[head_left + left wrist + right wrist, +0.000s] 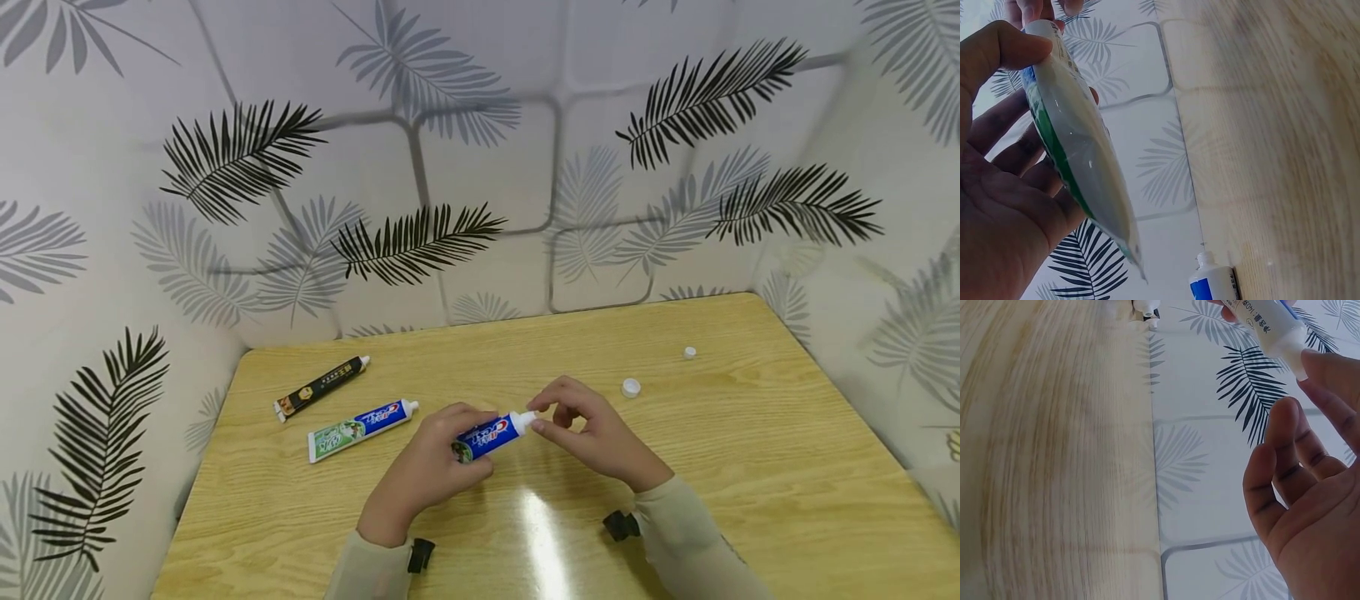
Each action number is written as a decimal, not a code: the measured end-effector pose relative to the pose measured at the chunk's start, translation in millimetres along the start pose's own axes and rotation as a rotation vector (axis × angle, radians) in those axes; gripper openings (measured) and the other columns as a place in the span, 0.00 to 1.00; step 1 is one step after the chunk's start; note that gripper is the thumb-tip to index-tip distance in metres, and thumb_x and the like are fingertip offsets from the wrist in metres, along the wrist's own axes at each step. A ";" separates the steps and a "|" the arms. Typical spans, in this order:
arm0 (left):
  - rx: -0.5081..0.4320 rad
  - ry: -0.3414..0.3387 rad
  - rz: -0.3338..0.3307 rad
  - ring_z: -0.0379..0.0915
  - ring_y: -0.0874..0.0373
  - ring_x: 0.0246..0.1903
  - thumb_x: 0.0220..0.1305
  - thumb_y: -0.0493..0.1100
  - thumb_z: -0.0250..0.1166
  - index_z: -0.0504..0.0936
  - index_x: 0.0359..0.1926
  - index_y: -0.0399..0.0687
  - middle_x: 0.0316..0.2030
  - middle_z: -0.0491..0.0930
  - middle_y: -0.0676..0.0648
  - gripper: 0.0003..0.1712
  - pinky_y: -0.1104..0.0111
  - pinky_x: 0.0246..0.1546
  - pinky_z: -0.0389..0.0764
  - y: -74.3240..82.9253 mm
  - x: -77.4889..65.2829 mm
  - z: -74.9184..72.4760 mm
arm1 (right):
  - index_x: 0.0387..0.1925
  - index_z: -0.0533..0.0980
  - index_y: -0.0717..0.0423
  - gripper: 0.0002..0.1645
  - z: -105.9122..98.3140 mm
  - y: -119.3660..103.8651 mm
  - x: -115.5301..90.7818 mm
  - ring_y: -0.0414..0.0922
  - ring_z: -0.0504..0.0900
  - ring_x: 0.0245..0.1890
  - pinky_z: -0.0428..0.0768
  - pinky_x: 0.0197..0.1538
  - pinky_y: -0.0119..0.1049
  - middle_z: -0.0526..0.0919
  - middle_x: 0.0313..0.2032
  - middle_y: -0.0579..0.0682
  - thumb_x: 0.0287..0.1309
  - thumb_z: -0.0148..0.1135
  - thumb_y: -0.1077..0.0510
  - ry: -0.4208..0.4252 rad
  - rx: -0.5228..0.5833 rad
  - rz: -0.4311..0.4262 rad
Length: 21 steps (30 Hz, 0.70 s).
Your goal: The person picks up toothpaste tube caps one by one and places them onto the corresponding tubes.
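My left hand [438, 454] grips a blue and green toothpaste tube [487, 437], with the thumb on one side and fingers round the other. The tube is raised over the table, its white end towards the right hand. Thumb and forefinger of my right hand [592, 429] pinch the white cap [1294, 361] at that end; the other fingers are bent and hold nothing. From the left wrist, the tube's pale back [1085, 150] shows, flattening towards its tail. Part of the printed front lies hidden under the left fingers.
Left of the hands, a second blue and green toothpaste tube [362, 430] lies on the wooden table [750, 467]. Behind it is a slim black tube [322, 388]. Towards the right lie a round white cap [631, 387] and a smaller one [690, 352]. Leaf-patterned covering [487, 183] stands behind the table.
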<state>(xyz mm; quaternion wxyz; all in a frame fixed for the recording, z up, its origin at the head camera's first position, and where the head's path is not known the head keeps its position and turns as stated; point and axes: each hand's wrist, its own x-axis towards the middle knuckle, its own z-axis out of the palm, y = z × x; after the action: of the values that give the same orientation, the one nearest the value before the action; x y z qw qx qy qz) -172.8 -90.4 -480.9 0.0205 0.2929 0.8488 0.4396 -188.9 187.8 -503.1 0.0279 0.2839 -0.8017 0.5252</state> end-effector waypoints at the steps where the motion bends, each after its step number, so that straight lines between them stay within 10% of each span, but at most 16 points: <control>1: 0.001 -0.001 -0.004 0.81 0.61 0.45 0.58 0.36 0.75 0.86 0.63 0.48 0.53 0.85 0.53 0.29 0.69 0.47 0.85 0.0 0.2 0.0 | 0.52 0.84 0.40 0.13 0.2 -0.1 0.2 0.41 0.76 0.30 0.79 0.35 0.33 0.82 0.44 0.44 0.71 0.69 0.59 0.002 -0.005 0.002; 21: 0.017 -0.008 -0.028 0.81 0.61 0.45 0.59 0.35 0.75 0.85 0.64 0.47 0.53 0.85 0.53 0.30 0.69 0.46 0.85 0.0 1.9 2.1 | 0.50 0.82 0.41 0.08 1.3 -0.6 1.4 0.43 0.77 0.35 0.80 0.40 0.34 0.82 0.47 0.46 0.74 0.66 0.56 -0.011 -0.063 0.039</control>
<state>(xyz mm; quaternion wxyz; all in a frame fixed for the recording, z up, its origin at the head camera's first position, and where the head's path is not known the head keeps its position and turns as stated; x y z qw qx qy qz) -173.7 -87.9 -481.7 0.0274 0.2831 0.8565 0.4307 -189.4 185.9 -502.7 0.0220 0.2701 -0.8233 0.4987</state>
